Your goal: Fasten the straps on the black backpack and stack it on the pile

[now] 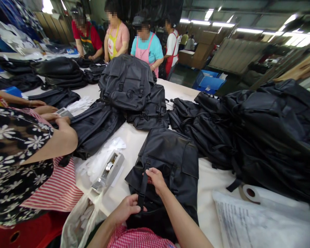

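I am holding a black strap of the backpack that is lying on the white bench directly in front of me. My left hand is pinching the lower end of the strap, with the fingers curled around it and the thumb pressing on top. My right hand is pinching the same strap higher up, just above the left hand, with the fingertips pressed together on it. The strap is running roughly upright between both hands, over the front flap of the backpack.

To the left of the backpack, a tape dispenser is lying on the bench, beside a heap of white sheets. A clear plastic bag is hanging at the near bench edge. A paper roll is lying to the right, on top of printed plastic film. A large pile of bags is occupying the right side of the bench, and a second stack is standing further back. A person in a floral sleeve is working at my left. Four more people are standing at the far end of the bench.
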`<state>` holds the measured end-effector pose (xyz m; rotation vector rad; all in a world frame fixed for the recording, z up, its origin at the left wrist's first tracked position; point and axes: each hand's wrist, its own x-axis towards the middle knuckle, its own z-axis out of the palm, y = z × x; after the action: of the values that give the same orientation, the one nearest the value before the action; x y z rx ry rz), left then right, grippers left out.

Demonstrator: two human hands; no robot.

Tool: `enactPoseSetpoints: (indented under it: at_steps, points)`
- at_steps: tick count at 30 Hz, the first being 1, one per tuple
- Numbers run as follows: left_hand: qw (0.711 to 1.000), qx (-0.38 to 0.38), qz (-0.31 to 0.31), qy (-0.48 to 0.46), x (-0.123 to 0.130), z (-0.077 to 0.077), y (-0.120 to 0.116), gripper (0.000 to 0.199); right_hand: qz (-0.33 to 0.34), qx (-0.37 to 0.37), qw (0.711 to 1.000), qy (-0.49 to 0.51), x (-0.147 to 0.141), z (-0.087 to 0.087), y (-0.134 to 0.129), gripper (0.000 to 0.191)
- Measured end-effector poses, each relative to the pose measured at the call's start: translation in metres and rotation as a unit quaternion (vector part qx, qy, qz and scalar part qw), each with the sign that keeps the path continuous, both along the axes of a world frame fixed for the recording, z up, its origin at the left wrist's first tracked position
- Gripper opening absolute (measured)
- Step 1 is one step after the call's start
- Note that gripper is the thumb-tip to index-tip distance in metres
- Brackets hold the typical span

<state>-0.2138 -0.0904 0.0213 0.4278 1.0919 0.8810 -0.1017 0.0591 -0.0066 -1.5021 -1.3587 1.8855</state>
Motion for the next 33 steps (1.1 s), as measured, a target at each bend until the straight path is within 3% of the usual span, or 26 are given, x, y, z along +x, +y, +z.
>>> enactPoseSetpoints:
  at_steps: [3, 6, 9, 12, 17, 20, 26, 29, 33]
  points:
    - [1.0, 0.0, 0.008, 0.005, -0.002, 0.002, 0.001, 0.039, 0.007, 0.091, 0.994, -0.059, 0.003, 0.002, 0.008, 0.027]
    - [1.0, 0.0, 0.011, 0.005, -0.003, 0.004, 0.004, 0.04, 0.026, 0.222, 0.969, -0.108, 0.01, 0.009, 0.022, 0.023]
    - [1.0, -0.004, 0.011, -0.002, -0.004, 0.007, 0.006, 0.042, 0.086, 0.319, 0.935, -0.128, 0.012, 0.016, 0.037, 0.017]
    - [1.0, -0.011, 0.01, 0.003, -0.006, 0.01, 0.009, 0.038, 0.156, 0.364, 0.908, -0.139, 0.008, 0.019, 0.049, 0.009]
    - [0.998, -0.041, 0.021, 0.034, -0.008, 0.016, 0.031, 0.037, 0.243, 0.408, 0.869, -0.142, 0.005, 0.029, 0.065, 0.007]
    - [0.999, -0.024, 0.018, 0.04, -0.003, 0.015, 0.047, 0.035, 0.256, 0.42, 0.856, -0.157, 0.006, 0.039, 0.074, 0.006]
    - [0.998, 0.014, 0.049, 0.032, 0.003, 0.007, 0.052, 0.032, 0.234, 0.392, 0.872, -0.179, -0.003, 0.048, 0.096, 0.01]
    - [0.998, 0.017, 0.043, 0.034, -0.003, 0.011, 0.059, 0.032, 0.253, 0.361, 0.886, -0.147, -0.003, 0.054, 0.103, 0.012]
    - [0.992, 0.034, 0.059, 0.106, -0.007, 0.021, 0.086, 0.025, 0.285, 0.354, 0.887, -0.084, 0.008, 0.066, 0.095, 0.012]
